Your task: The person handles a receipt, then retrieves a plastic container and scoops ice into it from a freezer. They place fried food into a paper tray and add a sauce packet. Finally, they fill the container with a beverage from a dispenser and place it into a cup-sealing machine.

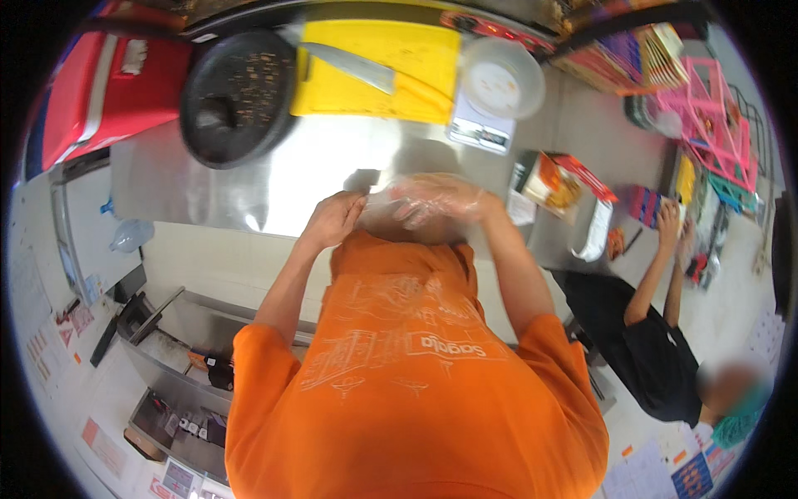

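My left hand (338,218) pinches the edge of a thin clear plastic film (381,203), which looks like a disposable glove. My right hand (439,198) is inside or behind this film, blurred, its fingers loosely spread towards the left hand. Both hands are above the near edge of a steel worktable (206,193). Beyond them lies a yellow cutting board (374,47), with a yellow-handled knife (380,75) across it. Right of the board, a clear plastic tub (502,78) stands on a white scale (480,130). A round black pan (240,100) with scattered crumbs is at the left.
A red cooler box (124,93) stands at the far left. An opened food packet (561,181) lies on the right of the table. Farther right, a co-worker in black (654,349) handles a purple-patterned packet (645,206) near pink baskets (717,112). Steel shelving (181,349) stands below left.
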Demonstrator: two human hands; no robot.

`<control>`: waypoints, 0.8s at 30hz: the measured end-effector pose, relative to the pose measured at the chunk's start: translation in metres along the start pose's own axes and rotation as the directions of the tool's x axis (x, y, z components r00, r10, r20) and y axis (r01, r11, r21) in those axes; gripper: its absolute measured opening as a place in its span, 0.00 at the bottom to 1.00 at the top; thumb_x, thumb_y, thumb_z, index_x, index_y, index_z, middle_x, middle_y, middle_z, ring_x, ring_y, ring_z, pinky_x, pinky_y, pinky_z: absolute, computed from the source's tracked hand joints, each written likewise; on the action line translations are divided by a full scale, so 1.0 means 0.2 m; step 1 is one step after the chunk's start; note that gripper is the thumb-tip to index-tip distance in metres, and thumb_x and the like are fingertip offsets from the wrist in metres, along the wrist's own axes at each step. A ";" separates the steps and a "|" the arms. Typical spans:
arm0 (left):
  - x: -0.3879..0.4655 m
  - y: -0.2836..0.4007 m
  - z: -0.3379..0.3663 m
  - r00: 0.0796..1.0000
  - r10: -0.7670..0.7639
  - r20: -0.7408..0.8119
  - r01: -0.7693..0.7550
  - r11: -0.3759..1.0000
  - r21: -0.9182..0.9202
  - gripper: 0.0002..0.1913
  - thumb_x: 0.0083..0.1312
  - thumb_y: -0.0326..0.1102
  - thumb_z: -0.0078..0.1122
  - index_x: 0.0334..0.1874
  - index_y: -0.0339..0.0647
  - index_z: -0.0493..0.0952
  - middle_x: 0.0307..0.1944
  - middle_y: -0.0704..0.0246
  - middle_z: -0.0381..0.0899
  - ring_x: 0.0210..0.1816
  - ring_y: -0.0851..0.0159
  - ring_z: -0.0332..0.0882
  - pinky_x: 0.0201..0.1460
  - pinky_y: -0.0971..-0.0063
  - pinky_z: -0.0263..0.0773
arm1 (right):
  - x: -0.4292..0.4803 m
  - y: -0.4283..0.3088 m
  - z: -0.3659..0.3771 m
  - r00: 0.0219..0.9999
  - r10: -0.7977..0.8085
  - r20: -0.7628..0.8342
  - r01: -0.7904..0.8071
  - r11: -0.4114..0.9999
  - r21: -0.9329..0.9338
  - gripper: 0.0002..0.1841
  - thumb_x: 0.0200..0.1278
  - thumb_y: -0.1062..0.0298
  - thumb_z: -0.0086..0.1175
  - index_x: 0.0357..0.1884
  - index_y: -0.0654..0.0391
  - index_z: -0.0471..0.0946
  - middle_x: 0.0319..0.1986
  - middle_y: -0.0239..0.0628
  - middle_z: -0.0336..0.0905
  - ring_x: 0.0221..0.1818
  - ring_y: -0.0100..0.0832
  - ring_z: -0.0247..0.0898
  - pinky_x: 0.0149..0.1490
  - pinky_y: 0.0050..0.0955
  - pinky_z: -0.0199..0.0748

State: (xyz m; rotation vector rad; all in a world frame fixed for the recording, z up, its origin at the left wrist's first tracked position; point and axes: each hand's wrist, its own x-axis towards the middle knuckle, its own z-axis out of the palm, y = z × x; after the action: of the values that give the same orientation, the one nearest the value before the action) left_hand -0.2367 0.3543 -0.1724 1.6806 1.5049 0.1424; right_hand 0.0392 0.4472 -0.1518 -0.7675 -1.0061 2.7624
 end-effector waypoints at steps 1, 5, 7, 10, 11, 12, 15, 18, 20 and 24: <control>0.00 -0.10 -0.05 1.000 -0.018 0.005 0.018 1.000 -0.002 0.16 0.75 0.41 0.46 0.45 0.36 0.79 0.35 0.54 0.81 0.41 0.49 0.79 0.47 0.59 0.75 | 0.04 -0.04 -0.05 0.993 -0.018 -0.120 0.010 0.998 -0.067 0.24 0.72 0.57 0.55 0.63 0.60 0.73 0.59 0.39 0.76 0.57 0.36 0.75 0.58 0.37 0.77; 0.06 -0.50 -0.19 0.894 -0.397 -0.208 0.188 0.753 -0.631 0.18 0.76 0.39 0.40 0.42 0.33 0.80 0.36 0.64 0.84 0.39 0.65 0.82 0.39 0.69 0.79 | 0.27 -0.12 -0.34 0.685 -0.364 -0.631 0.060 0.892 -0.449 0.21 0.72 0.66 0.52 0.64 0.59 0.70 0.57 0.46 0.76 0.54 0.43 0.78 0.59 0.42 0.76; 0.17 -0.55 -0.21 0.819 -0.502 -0.279 0.000 0.485 -0.875 0.19 0.76 0.41 0.43 0.43 0.34 0.81 0.34 0.66 0.82 0.36 0.68 0.80 0.39 0.73 0.80 | 0.44 -0.11 -0.42 0.416 -0.863 -0.285 -0.500 0.044 -0.865 0.26 0.65 0.71 0.56 0.65 0.59 0.68 0.49 0.46 0.80 0.51 0.44 0.78 0.55 0.43 0.78; 0.45 -0.46 -0.23 0.721 -0.660 -0.214 0.052 0.359 -0.932 0.18 0.72 0.43 0.50 0.39 0.35 0.83 0.33 0.65 0.82 0.34 0.66 0.81 0.38 0.72 0.80 | 0.63 -0.19 -0.45 0.567 -0.681 -0.464 -0.768 -0.234 -0.596 0.30 0.57 0.67 0.62 0.63 0.58 0.68 0.46 0.46 0.81 0.51 0.43 0.79 0.51 0.43 0.79; 0.53 -0.44 -0.25 0.706 -0.692 -0.154 0.137 0.346 -0.928 0.18 0.69 0.44 0.53 0.37 0.35 0.84 0.32 0.63 0.83 0.33 0.63 0.83 0.38 0.69 0.80 | 0.66 -0.25 -0.44 0.548 -0.674 -0.496 -0.780 -0.199 -0.593 0.29 0.56 0.65 0.63 0.61 0.57 0.69 0.45 0.45 0.81 0.51 0.43 0.79 0.51 0.42 0.79; 0.59 -0.41 -0.26 0.608 -0.616 -0.501 0.357 0.776 -0.521 0.18 0.63 0.47 0.59 0.33 0.35 0.84 0.30 0.56 0.84 0.34 0.53 0.85 0.39 0.63 0.81 | 0.68 -0.31 -0.42 0.522 -0.612 -0.594 -0.815 -0.151 -0.560 0.29 0.54 0.64 0.63 0.59 0.56 0.70 0.45 0.43 0.82 0.51 0.42 0.79 0.50 0.42 0.79; 0.68 -0.39 -0.26 0.601 -0.445 -0.664 0.444 0.877 -0.185 0.19 0.60 0.48 0.61 0.34 0.35 0.84 0.34 0.49 0.84 0.39 0.46 0.85 0.44 0.57 0.80 | 0.59 -0.54 -0.29 0.516 -0.593 -0.619 -0.812 -0.109 -0.573 0.26 0.52 0.63 0.64 0.55 0.56 0.71 0.44 0.44 0.82 0.50 0.43 0.79 0.48 0.43 0.79; 0.75 -0.37 -0.22 0.776 -0.483 -0.405 0.514 0.857 -0.036 0.19 0.60 0.47 0.61 0.35 0.33 0.83 0.42 0.50 0.84 0.39 0.48 0.85 0.44 0.56 0.80 | 0.52 -0.73 -0.18 0.578 -0.590 -0.564 -0.733 -0.073 -0.676 0.24 0.53 0.65 0.63 0.53 0.56 0.71 0.42 0.46 0.83 0.49 0.46 0.80 0.48 0.45 0.79; 0.84 -0.32 -0.17 0.858 -0.377 -0.348 0.404 0.915 0.005 0.17 0.59 0.43 0.64 0.36 0.32 0.83 0.40 0.51 0.85 0.40 0.50 0.86 0.43 0.57 0.81 | 0.54 -0.76 -0.13 0.612 -0.533 -0.584 -0.699 -0.020 -0.715 0.23 0.54 0.65 0.61 0.52 0.56 0.70 0.41 0.48 0.83 0.48 0.48 0.79 0.48 0.46 0.79; 1.06 -0.20 -0.08 0.890 -0.437 0.127 0.339 0.449 -0.827 0.11 0.62 0.31 0.63 0.42 0.31 0.81 0.35 0.61 0.84 0.38 0.62 0.85 0.43 0.68 0.82 | 0.67 -0.63 -0.15 0.606 -0.433 -0.667 -0.697 0.114 -0.708 0.21 0.55 0.66 0.59 0.52 0.56 0.71 0.44 0.50 0.82 0.48 0.51 0.78 0.49 0.48 0.77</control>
State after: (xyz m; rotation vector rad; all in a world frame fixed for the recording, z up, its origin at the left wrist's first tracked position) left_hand -0.2191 0.5402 -0.2804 0.5189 1.4934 0.6121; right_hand -0.0712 0.5972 -0.1482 -2.0486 -2.4964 0.7796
